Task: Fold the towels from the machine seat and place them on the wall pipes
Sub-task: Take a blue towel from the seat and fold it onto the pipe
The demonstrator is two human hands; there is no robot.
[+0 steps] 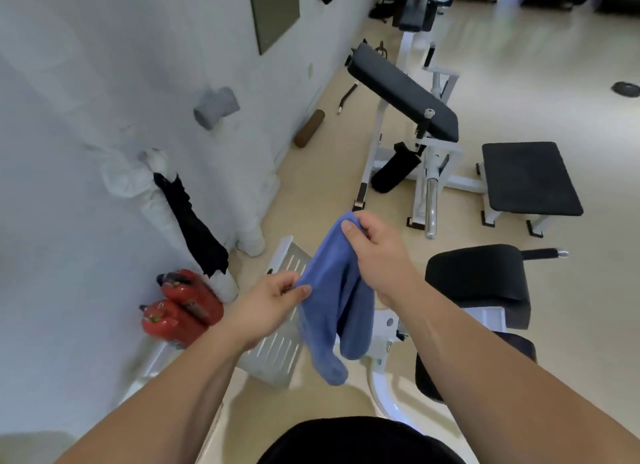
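In the middle of the view, above the slotted metal footplate [277, 339] of a gym machine, a blue towel [334, 301] hangs in the air between two bare hands. The right hand [375, 252] is closed on the towel's top corner, thumb pressed over the cloth. The left hand [273, 299] is lower and pinches a side edge between thumb and fingers. The rest of the towel droops in two loose folds below them.

To the right is the machine's black padded seat [485, 283], with nothing on it. On the wall at left, a black towel [194, 228] is draped over the white pipes [156, 207], and a grey pipe stub [216, 107] sticks out higher up. Two red fire extinguishers [180, 309] stand on the floor against the wall; their labels are too blurred to read. No other writing is legible.
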